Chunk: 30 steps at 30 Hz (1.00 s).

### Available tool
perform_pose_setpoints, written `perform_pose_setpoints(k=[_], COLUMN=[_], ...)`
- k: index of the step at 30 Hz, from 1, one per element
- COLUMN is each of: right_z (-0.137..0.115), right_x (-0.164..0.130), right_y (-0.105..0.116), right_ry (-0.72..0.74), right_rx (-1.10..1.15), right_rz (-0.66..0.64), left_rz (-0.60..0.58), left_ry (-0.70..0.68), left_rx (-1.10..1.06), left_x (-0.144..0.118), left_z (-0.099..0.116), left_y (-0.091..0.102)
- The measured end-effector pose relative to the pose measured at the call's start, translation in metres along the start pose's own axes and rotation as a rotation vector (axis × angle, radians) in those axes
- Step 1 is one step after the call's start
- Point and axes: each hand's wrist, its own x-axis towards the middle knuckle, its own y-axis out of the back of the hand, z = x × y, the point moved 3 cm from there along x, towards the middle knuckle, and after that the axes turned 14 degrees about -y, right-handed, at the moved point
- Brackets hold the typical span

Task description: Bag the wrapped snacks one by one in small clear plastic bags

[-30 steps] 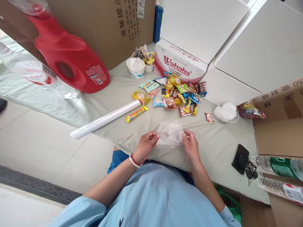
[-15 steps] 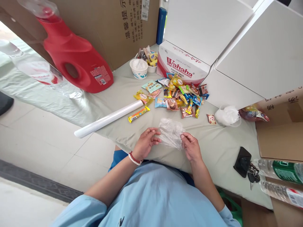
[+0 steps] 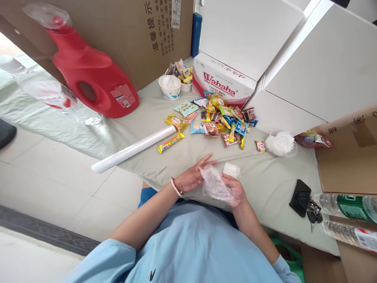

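A piece of thin, crumpled clear plastic [image 3: 216, 186] hangs between my hands; whether it is a bag or a glove, I cannot tell. My right hand [image 3: 235, 192] pinches its right side. On the left, my left hand [image 3: 193, 177], wearing a red and a white bracelet, has its fingers stretched out and apart, with the fingertips against or just behind the plastic's edge. Just beyond my right fingers, a small folded white plastic packet [image 3: 231, 169] lies on the cloth.
Several wrapped snacks [image 3: 219, 118] are heaped before a Wahaha box [image 3: 224, 80]. A white roll [image 3: 134, 149] and a yellow snack bar [image 3: 171, 142] lie to the left, near a paper cup [image 3: 170, 87] and a red jug [image 3: 94, 74]. A phone [image 3: 300, 198] and keys [image 3: 314, 212] lie at right.
The plastic has shifted nearer my body and now hangs from my right hand. My left hand's fingers have stretched out. The folded white packet now shows on the cloth behind.
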Motion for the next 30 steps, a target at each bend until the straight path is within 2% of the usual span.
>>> perform_pose_setpoints(k=[2, 4, 9, 13, 18, 24, 30], right_z=[0.004, 0.005, -0.001, -0.004, -0.005, -0.011, -0.010], right_x=[-0.003, -0.006, -0.013, -0.014, -0.013, -0.015, -0.015], right_y=[-0.008, -0.007, 0.009, 0.015, 0.015, 0.013, 0.014], right_ry=[-0.089, -0.119, 0.091, 0.269, 0.335, 0.466, 0.469], right_rx=[0.053, 0.081, -0.095, -0.193, -0.307, -0.393, -0.413], right_rz=[-0.048, -0.024, 0.205, 0.316, 0.352, 0.407, 0.424], left_rz=[-0.101, -0.112, -0.011, 0.070, 0.136, 0.171, 0.199], left_ry=[-0.012, -0.050, -0.055, -0.040, -0.032, -0.092, -0.132], left_rx=[0.082, 0.155, 0.254, 0.310, 0.344, 0.418, 0.427], left_x=[0.003, 0.005, 0.004, 0.002, 0.003, 0.003, 0.001], left_z=[-0.001, -0.001, -0.008, -0.013, -0.008, -0.006, -0.007], left_y=[-0.009, -0.009, 0.002, 0.005, 0.006, 0.009, 0.013])
